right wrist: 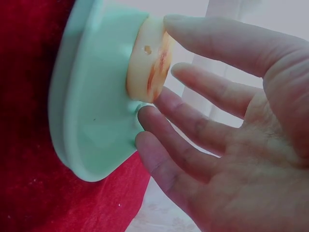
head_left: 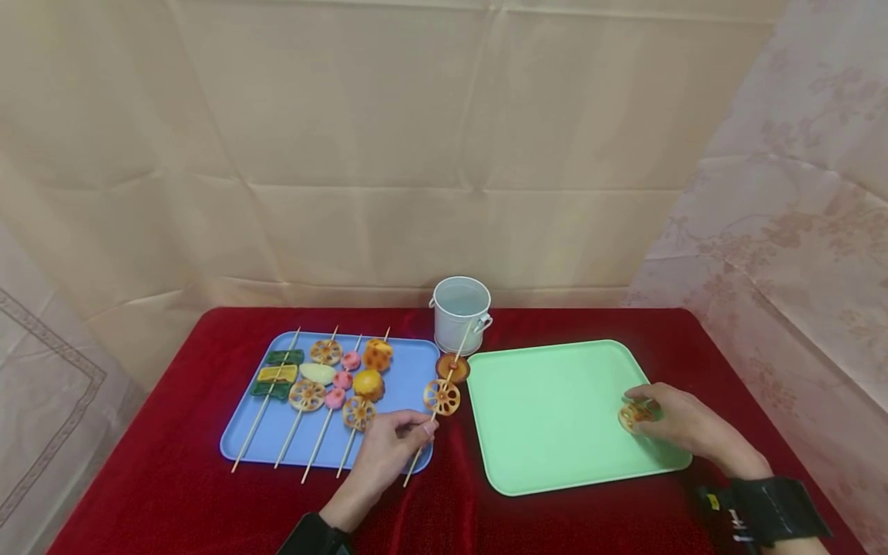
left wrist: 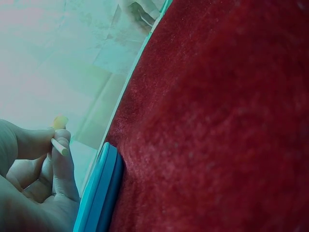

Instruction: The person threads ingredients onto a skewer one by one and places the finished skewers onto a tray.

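Observation:
My left hand (head_left: 391,447) pinches the bare stick of a skewer (head_left: 419,455) between thumb and fingers. Threaded on that skewer are a lotus root slice (head_left: 442,397) and, above it, a round brown piece (head_left: 452,368). In the left wrist view the end of the stick (left wrist: 60,147) pokes out past the fingertips. On the right side of the green tray (head_left: 548,416), my right hand (head_left: 683,420) grips a loose lotus root slice (head_left: 630,417) by its edge. The right wrist view shows this slice (right wrist: 149,60) standing on its rim, with a small hole in its side.
A blue tray (head_left: 409,354) on the left holds several loaded skewers with green, yellow, pink and orange pieces and lotus root slices. Behind the gap between the trays stands a small white metal bucket (head_left: 459,324). Red cloth (head_left: 173,462) covers the table.

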The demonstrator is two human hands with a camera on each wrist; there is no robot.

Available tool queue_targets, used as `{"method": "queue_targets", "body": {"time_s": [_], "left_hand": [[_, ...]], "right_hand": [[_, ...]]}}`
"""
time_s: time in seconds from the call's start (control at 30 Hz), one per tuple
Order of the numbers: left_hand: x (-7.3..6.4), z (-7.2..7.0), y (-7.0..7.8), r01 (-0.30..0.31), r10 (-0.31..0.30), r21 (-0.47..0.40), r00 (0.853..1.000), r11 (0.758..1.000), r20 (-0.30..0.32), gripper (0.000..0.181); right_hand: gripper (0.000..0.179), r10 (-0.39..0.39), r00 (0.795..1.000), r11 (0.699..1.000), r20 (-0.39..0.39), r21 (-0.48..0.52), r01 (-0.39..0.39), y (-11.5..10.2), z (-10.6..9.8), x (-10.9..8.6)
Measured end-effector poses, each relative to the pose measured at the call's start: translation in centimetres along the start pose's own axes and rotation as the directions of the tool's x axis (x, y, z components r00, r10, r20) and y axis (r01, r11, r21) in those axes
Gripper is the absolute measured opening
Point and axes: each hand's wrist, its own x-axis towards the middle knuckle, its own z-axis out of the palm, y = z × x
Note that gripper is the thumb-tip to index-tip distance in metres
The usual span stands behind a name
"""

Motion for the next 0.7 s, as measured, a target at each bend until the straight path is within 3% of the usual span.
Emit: {"method": "queue_targets", "body": {"time_s": [0.33, 0.57, 0.7], "left_hand": [[0.0, 0.02, -0.01, -0.006, 0.006, 0.011, 1.0, 1.0, -0.007, 0.016], [0.0, 0.0, -0.05, 0.0, 0.0, 0.013, 1.0, 1.0, -0.007, 0.016], [-0.01, 0.04, -0.05, -0.006, 0.006, 0.006, 1.0, 1.0, -0.009, 0.016]], "right_hand": [[0.049, 0.007, 1.0, 0.999, 0.011, -0.033, -0.007, 0.19, 0.13, 0.46], [0.044, 0.012, 1.0, 1.0, -0.013, 0.012, -0.012, 0.32, 0.36, 0.34], [0.047, 0.059, 0.998, 0.997, -0.004, 0.042, -0.058, 0.12, 0.37, 0.37]]}}
